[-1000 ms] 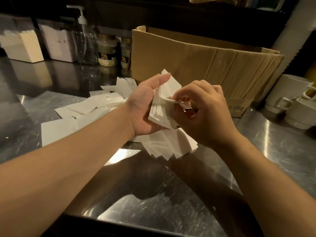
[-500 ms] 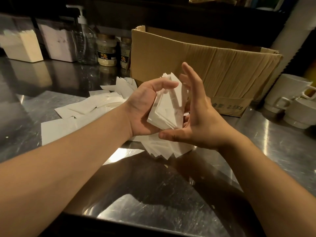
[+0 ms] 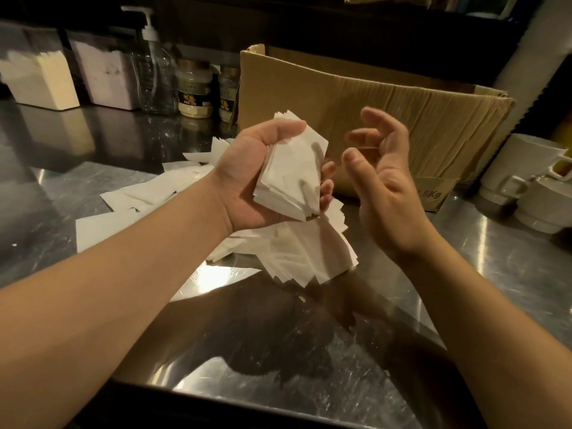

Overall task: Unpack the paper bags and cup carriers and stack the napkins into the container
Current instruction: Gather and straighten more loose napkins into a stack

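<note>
Fingers (image 3: 325, 181) and thumb of left hand (image 3: 247, 181) clamp napkin stack (image 3: 291, 171), likely for squaring; right hand (image 3: 380, 181) held loosely spread alongside, apart.

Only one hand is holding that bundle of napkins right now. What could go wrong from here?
The left hand alone grips the napkin stack, whose edges are fanned unevenly, while the right hand hangs open beside it, so sheets could slide out. Any that drop would land on the loose napkin pile on the steel counter and mix back in. That pile reaches toward the counter's near side, so a nudge might push some off.
</note>
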A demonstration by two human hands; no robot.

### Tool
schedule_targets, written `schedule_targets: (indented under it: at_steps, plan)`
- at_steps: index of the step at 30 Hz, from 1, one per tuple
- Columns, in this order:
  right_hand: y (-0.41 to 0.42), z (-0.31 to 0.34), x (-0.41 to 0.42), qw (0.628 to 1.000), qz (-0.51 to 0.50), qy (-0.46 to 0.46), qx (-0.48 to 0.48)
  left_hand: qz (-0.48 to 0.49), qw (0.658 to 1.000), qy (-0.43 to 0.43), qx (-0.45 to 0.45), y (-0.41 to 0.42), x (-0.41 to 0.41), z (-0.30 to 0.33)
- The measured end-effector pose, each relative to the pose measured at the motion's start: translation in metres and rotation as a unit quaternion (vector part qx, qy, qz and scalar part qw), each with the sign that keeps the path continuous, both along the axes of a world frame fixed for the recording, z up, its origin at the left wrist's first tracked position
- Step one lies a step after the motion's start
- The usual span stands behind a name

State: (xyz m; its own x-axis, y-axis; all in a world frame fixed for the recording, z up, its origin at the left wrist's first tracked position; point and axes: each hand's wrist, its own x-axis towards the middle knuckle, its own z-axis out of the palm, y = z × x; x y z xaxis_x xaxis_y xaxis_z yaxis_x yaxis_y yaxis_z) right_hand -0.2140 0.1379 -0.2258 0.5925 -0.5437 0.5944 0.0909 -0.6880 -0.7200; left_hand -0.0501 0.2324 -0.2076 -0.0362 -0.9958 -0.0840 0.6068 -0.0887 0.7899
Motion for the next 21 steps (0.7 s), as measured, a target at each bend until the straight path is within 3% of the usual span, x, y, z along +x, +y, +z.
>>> schedule_targets:
  at_steps: [4,9,15,17,21]
  plan:
    - [-0.002,0.002,0.0,0.993,-0.088,0.081,0.01,0.015,0.999,0.024,-0.015,0.003,0.005,0.002]
    - [0.001,-0.003,0.003,0.963,-0.101,0.246,-0.053,0.044,0.997,0.066,-0.025,0.003,0.009,0.005]
    - [0.014,-0.007,0.014,0.909,-0.089,0.401,-0.062,0.082,0.993,0.086,-0.019,0.004,0.01,0.006]
    - [0.017,-0.006,0.015,0.894,-0.092,0.431,-0.075,0.083,0.993,0.086,-0.017,0.004,0.011,0.005]
    - [0.019,-0.003,0.013,0.904,-0.099,0.413,-0.055,0.091,0.993,0.079,-0.01,0.003,0.011,0.005]
